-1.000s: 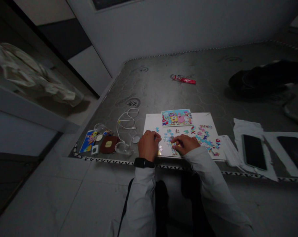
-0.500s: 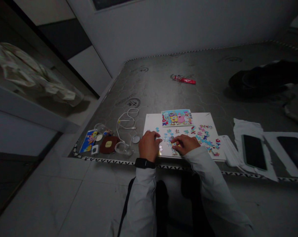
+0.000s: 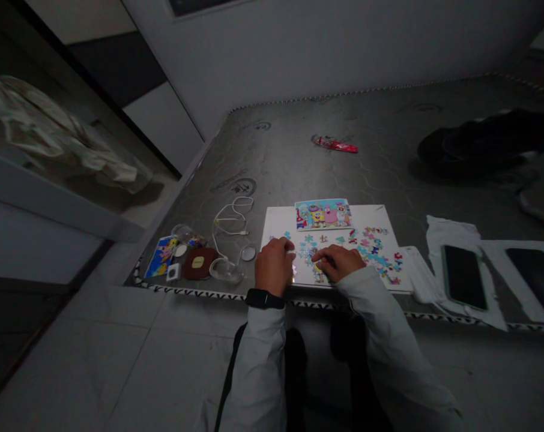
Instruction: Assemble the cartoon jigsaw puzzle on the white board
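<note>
Holds left hand and right hand, with fingers half curled, on either side of puzzle on white board, cannot tell if gripping any piece.

We get v. dim, greyish light; can't tell src. Faint sheen on the grey surface nr 12 o'clock; white board, approx. 4, reads brightest. Deep shadow under the near edge, approx. 5. Black item btwn 2 & 3 nearly melts into gloom. Wide-angle distortion tilts cabinet lines at 10; puzzle pcs look soft.
</note>
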### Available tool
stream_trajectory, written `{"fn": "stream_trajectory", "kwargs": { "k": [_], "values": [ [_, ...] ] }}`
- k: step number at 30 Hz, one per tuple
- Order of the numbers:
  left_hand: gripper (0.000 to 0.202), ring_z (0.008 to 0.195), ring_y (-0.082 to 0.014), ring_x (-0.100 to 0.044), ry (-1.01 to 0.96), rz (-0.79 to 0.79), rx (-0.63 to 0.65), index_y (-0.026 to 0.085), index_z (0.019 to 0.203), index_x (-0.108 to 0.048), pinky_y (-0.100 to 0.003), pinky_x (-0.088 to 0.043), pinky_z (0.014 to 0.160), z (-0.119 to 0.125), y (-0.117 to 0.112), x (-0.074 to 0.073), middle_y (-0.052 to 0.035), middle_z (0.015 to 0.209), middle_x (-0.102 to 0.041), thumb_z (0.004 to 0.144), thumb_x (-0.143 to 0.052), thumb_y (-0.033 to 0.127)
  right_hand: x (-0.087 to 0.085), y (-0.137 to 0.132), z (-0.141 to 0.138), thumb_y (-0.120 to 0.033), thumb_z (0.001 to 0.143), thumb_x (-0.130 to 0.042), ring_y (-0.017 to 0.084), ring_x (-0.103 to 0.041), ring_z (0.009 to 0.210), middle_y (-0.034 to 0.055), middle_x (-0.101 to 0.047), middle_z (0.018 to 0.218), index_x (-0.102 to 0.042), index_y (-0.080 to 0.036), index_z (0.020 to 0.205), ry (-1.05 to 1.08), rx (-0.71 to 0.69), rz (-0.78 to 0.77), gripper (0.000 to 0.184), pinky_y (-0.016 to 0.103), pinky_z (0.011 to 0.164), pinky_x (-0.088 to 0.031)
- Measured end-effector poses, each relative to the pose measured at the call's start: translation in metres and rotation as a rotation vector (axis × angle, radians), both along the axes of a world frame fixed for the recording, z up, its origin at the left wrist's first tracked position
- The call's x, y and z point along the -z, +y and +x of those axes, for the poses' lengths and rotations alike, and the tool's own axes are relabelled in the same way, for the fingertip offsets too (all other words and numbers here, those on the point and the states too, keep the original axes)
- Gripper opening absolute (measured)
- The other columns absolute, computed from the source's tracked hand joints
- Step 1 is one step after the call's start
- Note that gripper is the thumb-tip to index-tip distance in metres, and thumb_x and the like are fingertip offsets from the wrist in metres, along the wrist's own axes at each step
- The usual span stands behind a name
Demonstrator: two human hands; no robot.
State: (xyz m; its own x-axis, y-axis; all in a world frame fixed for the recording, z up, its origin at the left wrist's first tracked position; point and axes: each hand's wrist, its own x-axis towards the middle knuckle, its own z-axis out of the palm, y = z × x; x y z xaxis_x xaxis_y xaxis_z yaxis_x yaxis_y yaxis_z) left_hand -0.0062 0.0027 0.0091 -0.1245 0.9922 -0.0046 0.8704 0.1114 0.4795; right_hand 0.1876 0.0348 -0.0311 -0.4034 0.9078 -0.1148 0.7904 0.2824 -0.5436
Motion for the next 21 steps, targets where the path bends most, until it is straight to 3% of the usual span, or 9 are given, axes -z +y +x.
{"fn": "stream_trajectory", "kwargs": {
  "k": [21],
  "values": [
    [0.014, 0.095, -0.0218, -0.067, -0.022, -0.074, -0.051, 0.021, 0.092, -0.071, -0.032, -0.047, 0.085, 0.0025, -0.0019, -0.0032, -0.0058, 0.099, -0.075, 0.079, -0.071, 0.015, 0.0031, 0.0007, -0.0001, -0.028, 0.083, -0.06, 0.018, -0.063, 0.084, 0.0019, -0.072, 0.096, -0.075, -0.029, 0.099, 0.017, 0.007, -0.002, 0.021, 0.034, 0.078, -0.039]
  ]
}}
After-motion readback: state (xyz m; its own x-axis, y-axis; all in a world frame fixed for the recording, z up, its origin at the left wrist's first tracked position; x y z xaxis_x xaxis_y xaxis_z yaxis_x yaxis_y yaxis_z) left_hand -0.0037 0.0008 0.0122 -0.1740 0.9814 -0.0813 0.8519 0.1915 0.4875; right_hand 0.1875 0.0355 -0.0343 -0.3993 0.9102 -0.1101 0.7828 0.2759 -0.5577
